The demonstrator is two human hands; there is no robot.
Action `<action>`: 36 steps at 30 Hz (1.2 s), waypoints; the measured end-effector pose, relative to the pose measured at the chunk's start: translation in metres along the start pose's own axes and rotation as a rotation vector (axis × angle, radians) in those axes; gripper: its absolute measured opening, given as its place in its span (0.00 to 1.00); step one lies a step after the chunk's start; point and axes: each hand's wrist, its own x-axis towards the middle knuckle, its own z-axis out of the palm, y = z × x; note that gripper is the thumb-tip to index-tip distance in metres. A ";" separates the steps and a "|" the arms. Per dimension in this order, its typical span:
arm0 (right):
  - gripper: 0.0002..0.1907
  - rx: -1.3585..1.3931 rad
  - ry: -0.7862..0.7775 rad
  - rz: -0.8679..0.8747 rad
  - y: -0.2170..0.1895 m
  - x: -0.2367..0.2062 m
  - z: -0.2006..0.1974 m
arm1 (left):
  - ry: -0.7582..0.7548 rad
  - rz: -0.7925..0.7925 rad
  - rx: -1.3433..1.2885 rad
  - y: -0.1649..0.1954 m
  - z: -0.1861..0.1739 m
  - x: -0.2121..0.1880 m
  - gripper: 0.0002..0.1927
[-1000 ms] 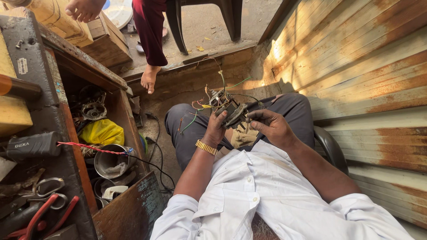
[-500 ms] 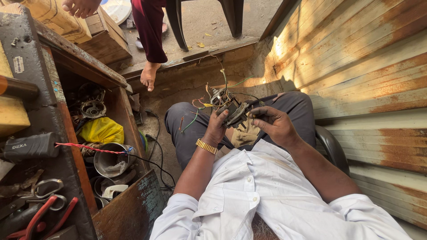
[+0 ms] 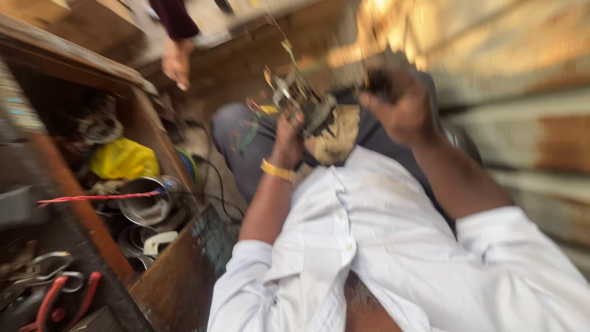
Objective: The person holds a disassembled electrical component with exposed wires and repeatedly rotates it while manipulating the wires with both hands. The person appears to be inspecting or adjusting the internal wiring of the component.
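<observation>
The view is heavily motion-blurred. My left hand [image 3: 287, 136], with a gold bracelet on its wrist, grips a small electrical part [image 3: 302, 103] that has loose coloured wires sticking up from it. It is held above a tan cloth [image 3: 337, 140] on my lap. My right hand [image 3: 401, 106] is raised to the right of the part, a little apart from it. Its fingers are curled around a small dark object [image 3: 378, 80] that is too blurred to identify.
An open wooden box [image 3: 163, 144] at my left holds a yellow bag [image 3: 123, 158], a metal bowl [image 3: 145, 206] and a red wire [image 3: 98, 198]. Red-handled pliers [image 3: 60, 302] and scissors [image 3: 42, 268] lie nearer. Another person's bare foot [image 3: 178, 61] stands ahead. Rusty corrugated sheet [image 3: 547, 117] runs along the right.
My right hand has lifted up and to the right, off the wired part. My left hand raised the part slightly. The view shifted and went blurry.
</observation>
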 end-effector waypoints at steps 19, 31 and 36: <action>0.25 -0.015 0.096 0.086 -0.007 0.024 0.005 | -0.055 0.006 -0.061 0.004 0.012 0.006 0.38; 0.16 -0.215 0.038 -0.143 -0.003 0.023 0.013 | 0.004 -0.002 0.029 0.000 0.003 0.005 0.30; 0.13 -0.268 0.012 -0.240 -0.006 0.026 0.019 | 0.043 0.013 0.070 0.006 0.007 0.009 0.30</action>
